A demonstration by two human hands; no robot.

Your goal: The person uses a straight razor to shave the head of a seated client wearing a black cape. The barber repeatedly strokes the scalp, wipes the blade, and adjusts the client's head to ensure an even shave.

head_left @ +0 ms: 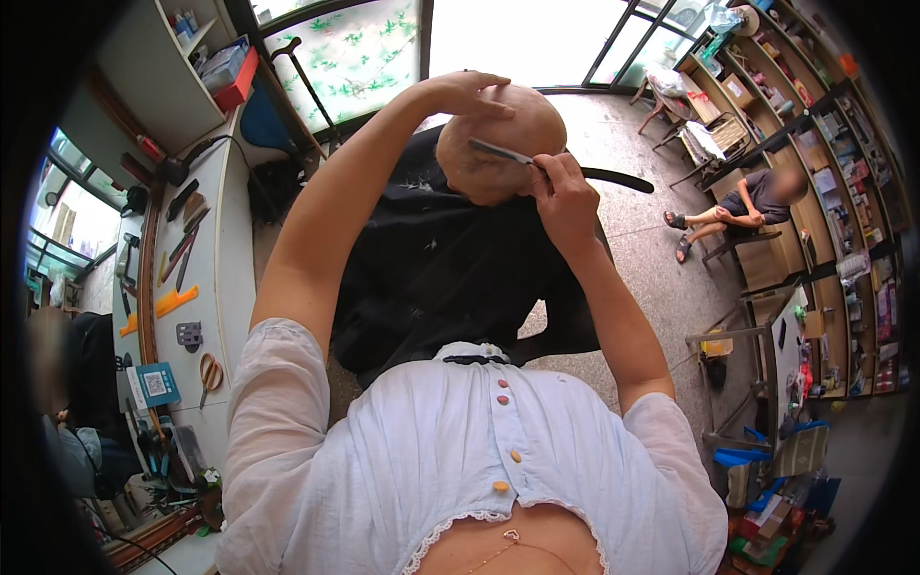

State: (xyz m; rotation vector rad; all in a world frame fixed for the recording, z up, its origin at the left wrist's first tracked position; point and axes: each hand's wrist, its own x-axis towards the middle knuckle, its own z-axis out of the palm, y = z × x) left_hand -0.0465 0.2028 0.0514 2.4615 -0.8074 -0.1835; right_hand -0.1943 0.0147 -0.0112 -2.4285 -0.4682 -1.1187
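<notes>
A person's bare, shaved head (508, 120) is in front of me, above a black barber cape (431, 259) flecked with pale hair clippings. My left hand (470, 94) lies flat on the top of the scalp with its fingers stretched out. In my right hand (565, 187) is a straight razor (618, 179), pinched near the joint of blade and handle. Its blade reaches left along the side of the head, and the curved black handle sticks out to the right. Whether the edge touches the skin I cannot tell.
On my left a white counter (230, 278) holds scissors (211, 374), an orange comb (176, 300), clippers and combs below a mirror. A walking cane (307, 86) leans by the window. At right, a seated person (757, 203) is in front of crowded shelves (843, 240).
</notes>
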